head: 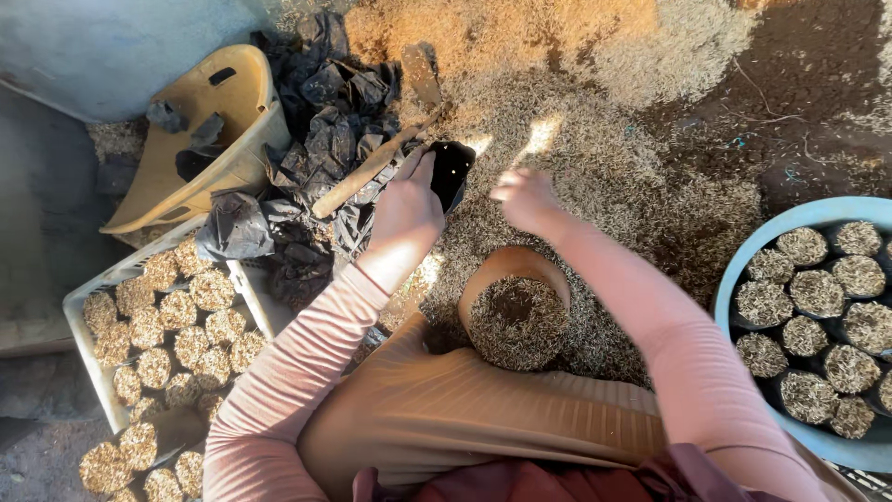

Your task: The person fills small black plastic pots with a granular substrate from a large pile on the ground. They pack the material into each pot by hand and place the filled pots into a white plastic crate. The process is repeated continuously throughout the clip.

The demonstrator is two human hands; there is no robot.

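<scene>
Now left hand [406, 209] holds black bag [452, 170]; right hand [526, 198] beside.

small black plastic bag [452, 169], mouth open, held upright above husk heap

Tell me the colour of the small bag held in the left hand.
Black, seen in the head view: the small bag in the left hand.

a small black plastic bag [452, 170] stands open, pinched at its rim by the left hand's fingers [420, 172]; the right hand's fingers [506, 189] hover just right of it, apart. a heap of empty black bags [325, 102] lies crumpled just left of and above the left fingers. filled round bags [177, 325] sit packed well below-left; more filled bags [818, 316] well right of the right fingers.
</scene>
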